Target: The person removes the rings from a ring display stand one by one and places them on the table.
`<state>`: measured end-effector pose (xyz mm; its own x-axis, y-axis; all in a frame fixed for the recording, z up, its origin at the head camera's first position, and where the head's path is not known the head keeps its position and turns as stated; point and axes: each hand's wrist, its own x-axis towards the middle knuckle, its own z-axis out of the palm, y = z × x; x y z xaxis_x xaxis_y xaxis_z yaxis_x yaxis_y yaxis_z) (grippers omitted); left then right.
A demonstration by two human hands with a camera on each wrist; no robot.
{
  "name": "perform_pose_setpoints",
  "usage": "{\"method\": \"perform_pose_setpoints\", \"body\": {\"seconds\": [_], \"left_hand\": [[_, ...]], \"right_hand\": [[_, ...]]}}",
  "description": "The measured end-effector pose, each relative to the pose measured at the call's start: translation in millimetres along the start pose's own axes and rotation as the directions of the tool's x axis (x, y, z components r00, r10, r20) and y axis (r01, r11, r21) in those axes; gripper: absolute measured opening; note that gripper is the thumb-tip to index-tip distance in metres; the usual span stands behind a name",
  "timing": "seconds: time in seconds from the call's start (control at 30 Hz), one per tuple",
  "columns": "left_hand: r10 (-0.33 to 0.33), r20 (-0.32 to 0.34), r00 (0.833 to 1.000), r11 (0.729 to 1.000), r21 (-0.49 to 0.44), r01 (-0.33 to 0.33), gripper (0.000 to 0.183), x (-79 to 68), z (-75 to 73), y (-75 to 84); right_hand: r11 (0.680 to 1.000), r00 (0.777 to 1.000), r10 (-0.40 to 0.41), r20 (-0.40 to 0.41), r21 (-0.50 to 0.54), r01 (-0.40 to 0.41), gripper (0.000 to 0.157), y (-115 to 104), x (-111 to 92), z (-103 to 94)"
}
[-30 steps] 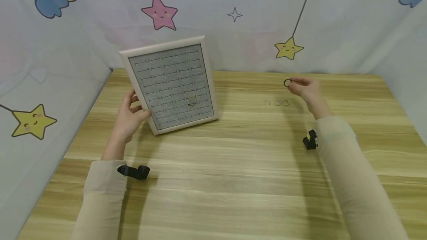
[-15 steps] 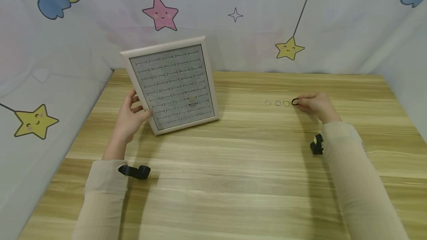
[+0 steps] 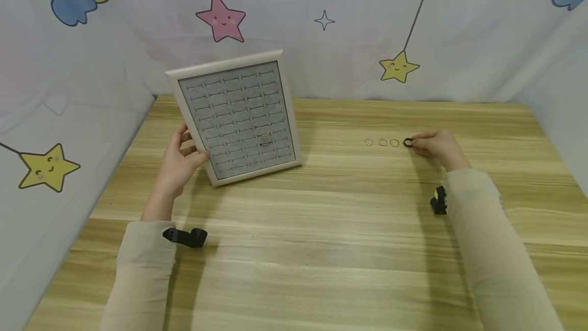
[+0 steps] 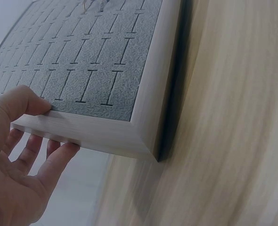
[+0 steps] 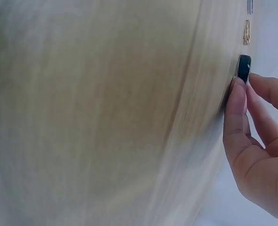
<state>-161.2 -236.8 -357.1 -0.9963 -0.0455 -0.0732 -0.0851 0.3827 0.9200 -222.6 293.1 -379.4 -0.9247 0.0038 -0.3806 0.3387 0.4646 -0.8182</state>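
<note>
My left hand [image 3: 179,165] grips the left edge of a white-framed ring display board [image 3: 239,116], which leans back on the table. In the left wrist view the thumb lies on the front of the frame [image 4: 148,89], the other fingers behind it. Two rings [image 3: 265,139] sit in slots of the grey slotted pad [image 4: 92,61]. At the right, my right hand [image 3: 438,147] pinches the near edge of a black ring [image 5: 244,68] lying flat at the tabletop. Beside it lie a gold ring [image 3: 394,143] and two thinner rings [image 3: 383,142], forming a row.
A wood-grain table [image 3: 303,249] carries everything. White cloth [image 3: 340,65] printed with stars and clouds surrounds it at the back and sides. Small black cameras [image 3: 186,237] are strapped at both wrists.
My right hand has carried the black ring down and to the right, to the table at the end of the row. The left hand and the display board stay put.
</note>
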Motion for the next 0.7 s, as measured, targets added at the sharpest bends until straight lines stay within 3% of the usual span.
{"method": "perform_pose_setpoints", "body": {"seconds": [0.13, 0.37, 0.6, 0.7], "left_hand": [[0.001, 0.003, 1.0, 1.0, -0.001, -0.001, 0.082, -0.3, -0.4, -0.2], [0.001, 0.004, 1.0, 1.0, -0.008, -0.001, 0.081, 0.2, -0.1, -0.4], [-0.005, 0.009, 1.0, 1.0, -0.006, 0.005, 0.082, 1.1, -0.4, -0.7], [-0.005, 0.007, 1.0, 1.0, -0.004, 0.006, 0.083, 1.5, -0.5, -1.5]], "right_hand": [[1.0, 0.999, 0.005, -0.041, -0.018, -0.006, 0.05, -1.6, -1.0, -0.4], [1.0, 0.977, -0.029, -0.213, -0.001, 0.03, 0.052, -17.6, 0.2, 5.4], [0.992, 0.94, -0.119, -0.32, 0.006, 0.127, 0.045, -60.7, 0.2, 28.3], [0.979, 0.918, -0.197, -0.345, -0.022, 0.202, 0.04, -83.3, -0.9, 45.4]]}}
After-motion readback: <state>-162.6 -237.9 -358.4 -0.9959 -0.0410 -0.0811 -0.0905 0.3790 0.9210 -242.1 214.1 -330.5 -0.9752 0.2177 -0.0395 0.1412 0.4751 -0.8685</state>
